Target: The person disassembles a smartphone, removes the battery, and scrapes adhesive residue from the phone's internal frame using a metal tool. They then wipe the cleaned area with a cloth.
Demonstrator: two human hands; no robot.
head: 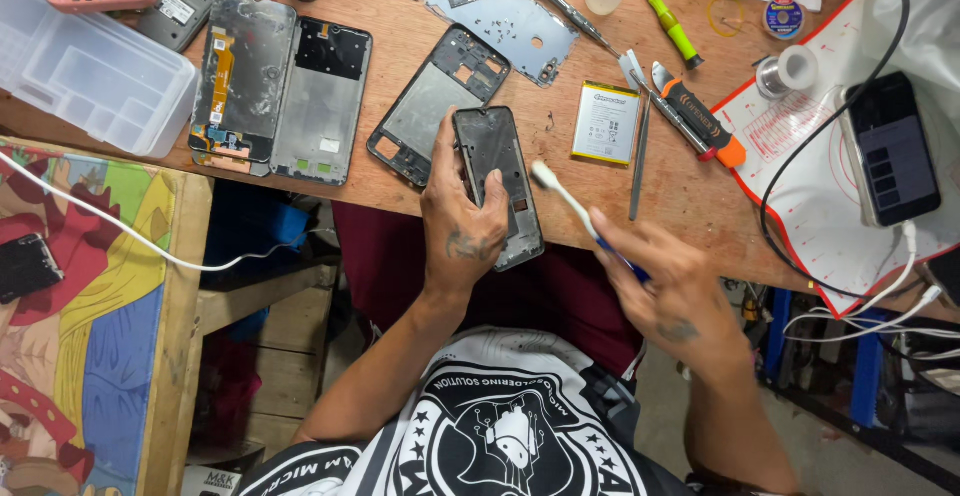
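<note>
Head view: left hand (462, 224) grips the phone frame (497, 184) at the bench (690, 201) edge, tilted up for access. Right hand (668, 281), fingers closed on a brush (562, 199), holds its bristles just beside the frame's right edge.

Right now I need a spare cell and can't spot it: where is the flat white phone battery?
In the head view the phone battery lies flat on the wooden table, right of centre, between the dark phone frame and the orange-handled tool.
</note>
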